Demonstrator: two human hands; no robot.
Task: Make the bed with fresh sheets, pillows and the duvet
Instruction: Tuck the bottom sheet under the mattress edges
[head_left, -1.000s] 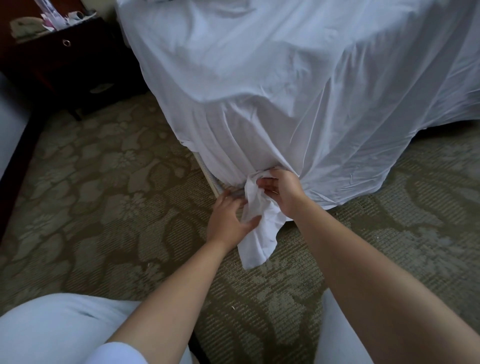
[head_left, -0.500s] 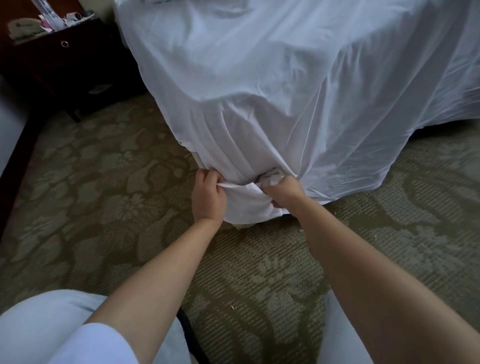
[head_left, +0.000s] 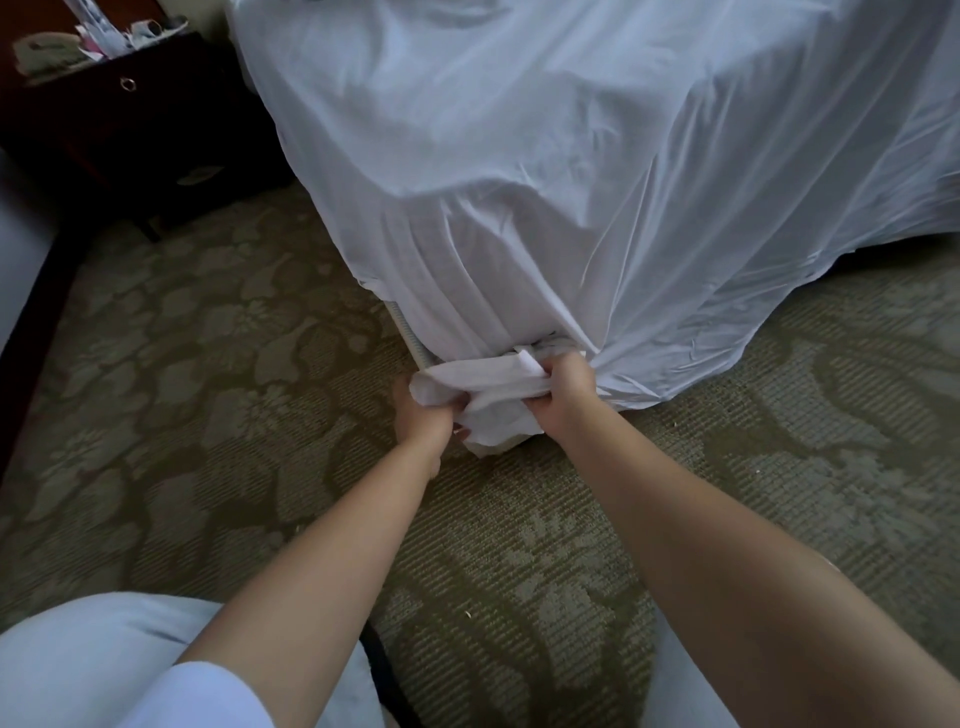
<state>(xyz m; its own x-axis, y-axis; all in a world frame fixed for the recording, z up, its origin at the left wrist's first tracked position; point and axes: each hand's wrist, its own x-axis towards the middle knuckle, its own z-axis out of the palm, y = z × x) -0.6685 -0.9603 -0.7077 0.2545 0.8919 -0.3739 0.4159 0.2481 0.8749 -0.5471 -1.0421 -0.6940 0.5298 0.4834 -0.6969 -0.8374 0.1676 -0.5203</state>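
Note:
A white sheet (head_left: 571, 171) drapes over the corner of the bed and hangs down to the carpet. At the bottom of that corner its loose end is gathered into a bunch (head_left: 483, 387). My left hand (head_left: 423, 415) grips the left side of the bunch from below. My right hand (head_left: 563, 395) is closed on its right side, close against the mattress corner. A strip of the bed base (head_left: 410, 338) shows just left of the bunch. No pillows or duvet are in view.
A dark wooden nightstand (head_left: 135, 119) with papers on top stands at the upper left. Patterned green carpet (head_left: 218, 395) covers the floor around the bed. My knees in pale trousers (head_left: 88, 660) fill the lower left.
The hanging tail of the sheet has been pulled up and bunched between both hands. My left hand shifted from the tail to the left edge, then back down beside the right.

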